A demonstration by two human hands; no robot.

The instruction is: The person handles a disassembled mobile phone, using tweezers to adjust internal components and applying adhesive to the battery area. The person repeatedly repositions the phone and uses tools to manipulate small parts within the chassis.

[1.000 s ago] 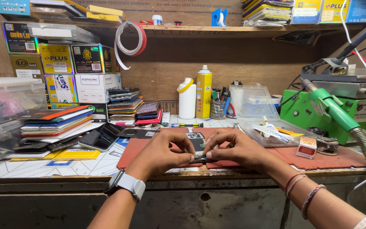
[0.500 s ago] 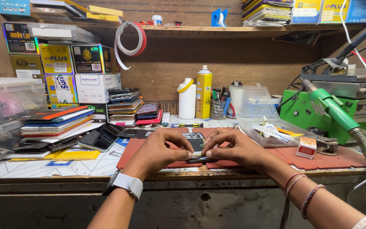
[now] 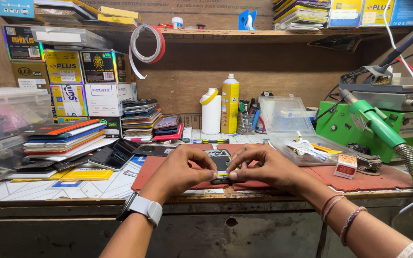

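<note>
A small opened phone (image 3: 221, 162), dark with its insides showing, lies on the red work mat (image 3: 378, 177) near the bench's front edge. My left hand (image 3: 180, 171) pinches its near left end, fingers curled over it. My right hand (image 3: 264, 167) grips the near right end, thumb and forefinger pressed at the lower edge. The two hands almost meet over the phone and hide its lower half. A white watch sits on my left wrist, and thread bands on my right.
Stacks of phones and flat cases (image 3: 68, 141) lie left, a black phone (image 3: 115, 154) beside them. A white bottle (image 3: 211, 112) and yellow spray can (image 3: 230, 106) stand behind. A clear plastic box (image 3: 292, 129), small red-white carton (image 3: 345, 166) and green machine with hose (image 3: 383, 129) are right.
Both hands have stayed on the phone; the fingers have shifted slightly closer together at its near edge. Nothing else has moved.
</note>
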